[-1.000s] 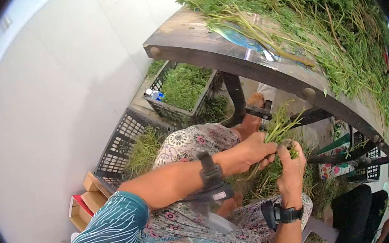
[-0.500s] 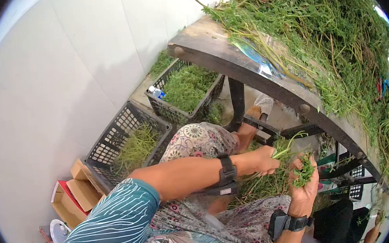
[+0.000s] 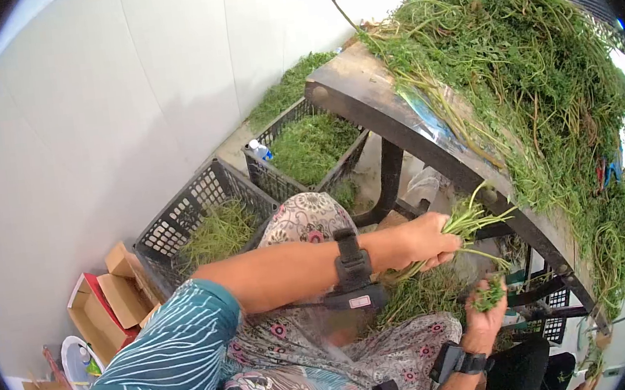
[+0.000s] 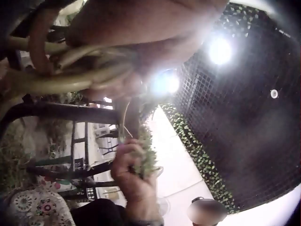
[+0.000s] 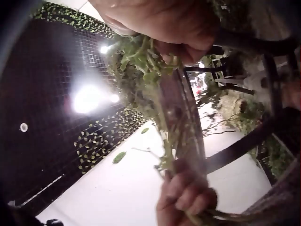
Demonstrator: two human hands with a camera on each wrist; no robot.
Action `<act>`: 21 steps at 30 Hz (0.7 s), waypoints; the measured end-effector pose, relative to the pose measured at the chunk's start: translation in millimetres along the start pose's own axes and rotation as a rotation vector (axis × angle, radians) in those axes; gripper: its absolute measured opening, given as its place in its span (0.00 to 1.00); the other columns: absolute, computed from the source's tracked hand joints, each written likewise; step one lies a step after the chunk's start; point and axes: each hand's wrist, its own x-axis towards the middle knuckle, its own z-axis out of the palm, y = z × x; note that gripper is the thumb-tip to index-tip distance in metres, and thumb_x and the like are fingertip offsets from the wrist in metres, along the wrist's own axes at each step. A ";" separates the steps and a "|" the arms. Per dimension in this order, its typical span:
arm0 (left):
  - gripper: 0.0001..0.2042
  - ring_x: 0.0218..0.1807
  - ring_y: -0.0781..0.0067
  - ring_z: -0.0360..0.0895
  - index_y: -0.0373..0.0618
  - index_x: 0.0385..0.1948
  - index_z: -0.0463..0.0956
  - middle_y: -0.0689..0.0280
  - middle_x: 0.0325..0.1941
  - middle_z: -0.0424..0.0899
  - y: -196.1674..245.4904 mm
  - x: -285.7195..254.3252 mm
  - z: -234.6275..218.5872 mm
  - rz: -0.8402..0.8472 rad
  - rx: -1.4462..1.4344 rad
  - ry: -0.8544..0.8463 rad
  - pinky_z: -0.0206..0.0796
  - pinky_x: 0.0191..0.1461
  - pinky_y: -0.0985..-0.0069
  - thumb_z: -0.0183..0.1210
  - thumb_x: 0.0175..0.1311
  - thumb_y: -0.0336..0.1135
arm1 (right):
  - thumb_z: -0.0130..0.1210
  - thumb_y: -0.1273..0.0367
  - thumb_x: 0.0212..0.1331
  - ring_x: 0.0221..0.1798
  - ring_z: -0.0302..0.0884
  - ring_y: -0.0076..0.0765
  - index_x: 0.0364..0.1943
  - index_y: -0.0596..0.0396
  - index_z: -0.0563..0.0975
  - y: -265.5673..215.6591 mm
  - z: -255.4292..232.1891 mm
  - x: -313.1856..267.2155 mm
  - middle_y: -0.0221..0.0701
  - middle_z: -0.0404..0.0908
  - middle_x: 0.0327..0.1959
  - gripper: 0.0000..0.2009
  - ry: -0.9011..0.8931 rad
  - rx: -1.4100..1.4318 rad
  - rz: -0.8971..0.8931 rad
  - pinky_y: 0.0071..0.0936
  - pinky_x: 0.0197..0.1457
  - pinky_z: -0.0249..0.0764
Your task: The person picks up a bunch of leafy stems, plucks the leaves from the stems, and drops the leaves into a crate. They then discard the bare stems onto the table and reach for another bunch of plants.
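In the head view my left hand (image 3: 433,239) grips a bunch of green stems (image 3: 475,220), which fan out past the fingers toward the table. Its fingers curl round thick pale stalks (image 4: 70,82) in the left wrist view. Lower and to the right, my right hand (image 3: 485,318) holds a small clump of leafy tops (image 3: 488,294) in curled fingers. From the right wrist, the leafy sprigs (image 5: 141,59) poke out under that hand, while the left hand (image 5: 188,193) shows as a fist round its stems. The two hands are apart.
A wooden table (image 3: 361,76) bears a large heap of leafy greens (image 3: 513,75). Below stand a black crate (image 3: 176,202) with pale stems and another crate (image 3: 268,173) with greens and a bottle (image 3: 260,150). Cardboard boxes (image 3: 99,301) lie at left; loose greens (image 3: 422,294) cover the floor.
The hands, close together a second ago, have drawn apart: the right one lower with leafy tops, the left one keeping the stems. The head view has shifted, bringing more of the table heap into sight.
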 end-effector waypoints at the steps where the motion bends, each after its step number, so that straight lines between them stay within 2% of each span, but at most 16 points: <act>1: 0.08 0.16 0.80 0.65 0.38 0.23 0.66 0.67 0.17 0.70 9.0 -5.9 1.8 -0.019 0.048 0.011 0.57 0.16 0.80 0.50 0.55 0.34 | 0.42 0.60 0.63 0.15 0.56 0.19 0.29 0.48 0.69 9.2 3.9 -0.1 0.21 0.62 0.15 0.10 0.064 -0.015 0.011 0.17 0.15 0.57; 2: 0.08 0.16 0.80 0.64 0.38 0.23 0.66 0.67 0.17 0.70 9.9 -7.7 1.0 -0.010 0.059 0.014 0.57 0.16 0.80 0.50 0.56 0.34 | 0.42 0.60 0.63 0.15 0.57 0.19 0.29 0.48 0.69 16.0 3.4 2.6 0.21 0.62 0.15 0.10 0.128 -0.027 0.021 0.18 0.16 0.58; 3: 0.08 0.16 0.80 0.64 0.39 0.24 0.66 0.67 0.17 0.70 9.4 -7.9 2.2 -0.005 0.072 0.006 0.57 0.16 0.80 0.51 0.56 0.34 | 0.47 0.60 0.60 0.22 0.67 0.23 0.31 0.48 0.70 14.8 -41.0 26.9 0.24 0.70 0.22 0.09 -0.126 -0.052 0.089 0.19 0.18 0.64; 6: 0.07 0.16 0.83 0.63 0.41 0.24 0.68 0.70 0.17 0.69 15.1 -19.0 3.8 0.023 0.024 -0.046 0.54 0.17 0.83 0.51 0.56 0.34 | 0.49 0.62 0.59 0.25 0.69 0.24 0.31 0.48 0.70 43.2 -12.0 11.0 0.23 0.71 0.24 0.07 0.100 -0.184 -0.036 0.21 0.22 0.66; 7: 0.07 0.16 0.85 0.61 0.43 0.24 0.68 0.74 0.16 0.68 7.7 -20.4 -5.8 0.131 0.032 -0.123 0.52 0.18 0.85 0.50 0.57 0.35 | 0.49 0.63 0.59 0.26 0.69 0.24 0.32 0.48 0.70 49.2 -10.3 12.1 0.23 0.72 0.24 0.06 0.131 -0.181 -0.023 0.21 0.23 0.67; 8: 0.07 0.17 0.87 0.60 0.44 0.29 0.67 0.77 0.17 0.65 18.6 -29.9 -8.5 0.024 0.010 -0.137 0.51 0.18 0.86 0.49 0.60 0.37 | 0.49 0.63 0.59 0.27 0.69 0.24 0.33 0.48 0.70 55.1 -10.4 13.6 0.23 0.72 0.25 0.06 0.161 -0.177 -0.009 0.22 0.24 0.67; 9: 0.07 0.16 0.88 0.59 0.45 0.27 0.67 0.78 0.17 0.64 15.0 -34.3 -18.2 0.060 0.173 -0.085 0.51 0.18 0.86 0.49 0.60 0.37 | 0.50 0.64 0.58 0.27 0.70 0.25 0.33 0.48 0.70 61.9 -14.5 11.8 0.23 0.73 0.26 0.06 0.192 -0.178 0.011 0.22 0.26 0.67; 10: 0.07 0.16 0.88 0.59 0.45 0.26 0.67 0.77 0.17 0.65 22.0 -48.6 -21.9 0.102 0.115 -0.065 0.51 0.18 0.86 0.49 0.60 0.36 | 0.49 0.64 0.58 0.27 0.70 0.25 0.34 0.49 0.70 69.4 -19.2 8.6 0.24 0.73 0.26 0.06 0.160 -0.172 0.051 0.22 0.25 0.67; 12: 0.06 0.17 0.88 0.60 0.45 0.26 0.67 0.77 0.17 0.65 10.5 -60.1 -34.9 0.072 0.190 0.054 0.52 0.18 0.86 0.48 0.60 0.35 | 0.49 0.64 0.58 0.27 0.70 0.26 0.35 0.49 0.70 82.0 -24.5 13.2 0.25 0.74 0.27 0.06 0.059 -0.160 0.120 0.23 0.25 0.67; 13: 0.06 0.17 0.88 0.60 0.45 0.26 0.67 0.77 0.17 0.65 9.3 -66.2 -36.6 0.034 0.129 0.074 0.52 0.19 0.86 0.48 0.60 0.35 | 0.49 0.65 0.58 0.27 0.71 0.28 0.36 0.50 0.69 88.1 -35.6 19.9 0.27 0.74 0.26 0.06 -0.005 -0.145 0.180 0.24 0.24 0.67; 15: 0.06 0.17 0.88 0.60 0.45 0.26 0.67 0.76 0.17 0.65 1.0 -81.4 -32.9 -0.041 0.001 0.130 0.52 0.19 0.87 0.48 0.61 0.35 | 0.49 0.65 0.58 0.27 0.71 0.29 0.36 0.50 0.70 105.5 -52.1 30.8 0.27 0.74 0.26 0.06 0.098 -0.217 0.187 0.25 0.25 0.67; 18: 0.06 0.17 0.88 0.60 0.45 0.27 0.67 0.76 0.18 0.66 -12.5 -96.1 -23.6 -0.152 -0.115 0.078 0.51 0.19 0.87 0.48 0.61 0.35 | 0.50 0.65 0.57 0.30 0.72 0.30 0.38 0.52 0.70 125.1 -37.8 31.5 0.29 0.74 0.29 0.09 0.208 -0.314 0.227 0.26 0.28 0.67; 20: 0.06 0.17 0.88 0.59 0.45 0.28 0.67 0.76 0.18 0.66 -38.9 -102.5 -26.5 -0.196 -0.194 0.042 0.50 0.19 0.87 0.48 0.61 0.35 | 0.50 0.65 0.58 0.29 0.72 0.30 0.39 0.52 0.70 140.1 -58.6 39.0 0.30 0.75 0.29 0.09 0.209 -0.378 0.299 0.23 0.29 0.68; 21: 0.05 0.17 0.88 0.58 0.45 0.29 0.67 0.76 0.18 0.66 -48.0 -103.7 -29.1 -0.215 -0.235 0.021 0.49 0.19 0.87 0.48 0.62 0.35 | 0.50 0.65 0.58 0.30 0.71 0.31 0.40 0.52 0.70 147.9 -77.8 41.5 0.30 0.75 0.29 0.10 0.078 -0.710 0.129 0.25 0.30 0.68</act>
